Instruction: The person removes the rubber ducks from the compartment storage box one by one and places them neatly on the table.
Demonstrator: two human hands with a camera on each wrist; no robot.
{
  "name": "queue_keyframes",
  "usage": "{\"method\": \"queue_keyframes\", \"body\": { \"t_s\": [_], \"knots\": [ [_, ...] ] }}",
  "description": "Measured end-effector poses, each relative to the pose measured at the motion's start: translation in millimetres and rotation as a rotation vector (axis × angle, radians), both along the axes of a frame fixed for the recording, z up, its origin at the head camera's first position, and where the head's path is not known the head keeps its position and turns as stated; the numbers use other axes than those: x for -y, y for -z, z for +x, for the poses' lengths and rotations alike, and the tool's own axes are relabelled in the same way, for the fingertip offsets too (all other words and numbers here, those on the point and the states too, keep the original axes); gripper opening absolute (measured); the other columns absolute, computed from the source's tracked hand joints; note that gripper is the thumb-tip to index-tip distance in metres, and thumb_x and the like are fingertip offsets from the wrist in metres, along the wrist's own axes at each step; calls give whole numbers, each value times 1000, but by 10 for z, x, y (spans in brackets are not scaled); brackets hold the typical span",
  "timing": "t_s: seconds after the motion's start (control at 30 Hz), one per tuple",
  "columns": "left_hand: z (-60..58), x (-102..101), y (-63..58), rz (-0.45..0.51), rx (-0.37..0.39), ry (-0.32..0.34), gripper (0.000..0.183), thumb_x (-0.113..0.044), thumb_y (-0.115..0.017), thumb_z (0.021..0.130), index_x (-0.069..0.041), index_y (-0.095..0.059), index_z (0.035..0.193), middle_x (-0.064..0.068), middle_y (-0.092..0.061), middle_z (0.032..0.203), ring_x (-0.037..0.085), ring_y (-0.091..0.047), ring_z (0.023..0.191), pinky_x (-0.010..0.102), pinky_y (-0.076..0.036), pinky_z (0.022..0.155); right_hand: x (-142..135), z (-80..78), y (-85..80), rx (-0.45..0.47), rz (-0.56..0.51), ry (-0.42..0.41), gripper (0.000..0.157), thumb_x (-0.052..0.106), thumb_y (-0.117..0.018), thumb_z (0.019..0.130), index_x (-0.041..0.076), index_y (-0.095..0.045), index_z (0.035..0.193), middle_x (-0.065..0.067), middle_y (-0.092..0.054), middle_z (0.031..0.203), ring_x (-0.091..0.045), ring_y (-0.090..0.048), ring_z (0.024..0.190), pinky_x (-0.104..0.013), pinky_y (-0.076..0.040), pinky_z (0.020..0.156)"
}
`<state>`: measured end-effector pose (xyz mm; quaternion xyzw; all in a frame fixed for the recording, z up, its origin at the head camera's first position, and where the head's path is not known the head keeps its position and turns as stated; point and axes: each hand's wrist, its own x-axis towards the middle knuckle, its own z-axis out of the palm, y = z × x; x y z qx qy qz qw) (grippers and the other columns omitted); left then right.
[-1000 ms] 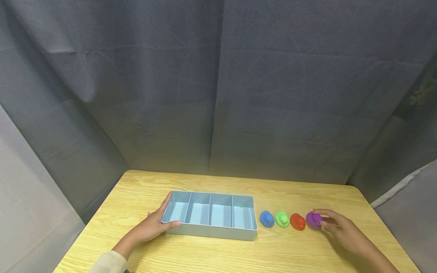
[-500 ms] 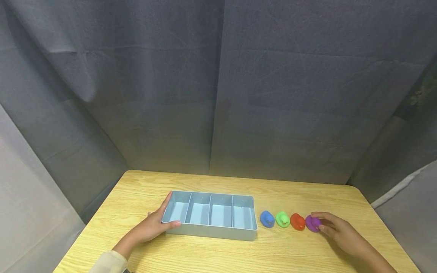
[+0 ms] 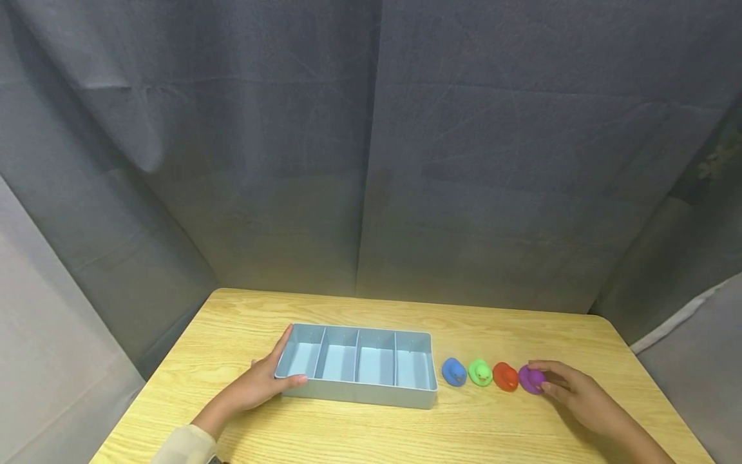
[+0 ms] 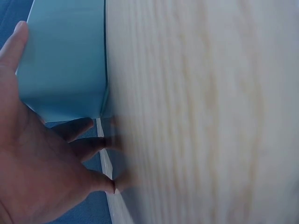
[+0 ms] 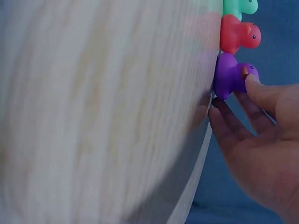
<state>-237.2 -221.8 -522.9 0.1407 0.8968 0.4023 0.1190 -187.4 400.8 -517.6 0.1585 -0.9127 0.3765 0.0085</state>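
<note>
A pale blue divided box [image 3: 359, 392] stands on the wooden table, its compartments side by side. My left hand [image 3: 257, 385] grips its left end, thumb along the front wall and index finger by the back corner. In the left wrist view the other fingertips touch down at the table beside the box [image 4: 65, 60]. To the right of the box, a blue rubber duck [image 3: 454, 372], a green one [image 3: 480, 372], a red one [image 3: 505, 376] and a purple rubber duck [image 3: 530, 380] form a row. My right hand [image 3: 580, 394] pinches the purple duck, thumb on its head in the right wrist view.
The light wooden table [image 3: 359, 435] has rounded far corners. Dark grey curtains [image 3: 359, 161] hang behind it, and paler cloth [image 3: 46, 322] hangs at the left side. The purple duck stands close to the red one.
Over the first half second my right hand shifted the purple duck slightly left and nearer to me, toward the red one. Since then both hands have stayed almost still.
</note>
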Motion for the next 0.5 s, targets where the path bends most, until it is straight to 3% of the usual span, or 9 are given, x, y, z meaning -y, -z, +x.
{"method": "queue_keyframes", "body": {
  "t_s": [0.07, 0.17, 0.3, 0.4, 0.5],
  "knots": [
    [-6, -7, 0, 0, -2, 1, 110, -59, -71, 92, -47, 14, 161, 12, -9, 172, 53, -27, 148, 81, 10, 111, -9, -2, -7, 18, -9, -5, 38, 5, -64, 101, -3, -59, 138, -31, -60, 136, 4, -64, 109, -27, -61, 81],
    [-13, -14, -4, -4, -10, 1, 110, -59, -71, 92, -47, 14, 162, 12, -9, 172, 53, -28, 148, 81, 9, 111, -7, 0, -32, 48, -13, -6, 44, 9, -63, 102, -5, -54, 143, -32, -58, 138, -19, -70, 113, -30, -61, 83],
    [0, -9, -20, -22, -20, -1, 110, -60, -71, 91, -45, 12, 163, 14, -12, 172, 52, -29, 148, 81, 6, 112, 50, 22, -96, 45, 31, 27, 53, 20, -63, 104, -5, -47, 149, -35, -52, 144, -55, -57, 124, -55, -57, 92],
    [16, 4, -42, -50, -29, -4, 110, -61, -70, 91, -44, 11, 163, 15, -15, 171, 52, -30, 148, 80, -5, 114, 151, 42, -166, 17, 104, 74, 60, 31, -62, 105, -4, -44, 151, -36, -47, 148, -64, -45, 130, -74, -45, 94],
    [30, 17, -72, -70, -29, 1, 110, -61, -70, 91, -42, 10, 164, 17, -16, 171, 51, -30, 149, 76, -21, 115, 291, 59, -239, -6, 160, 109, 66, 38, -62, 104, -3, -43, 152, -35, -44, 151, -66, -39, 133, -81, -38, 95]
  ]
}}
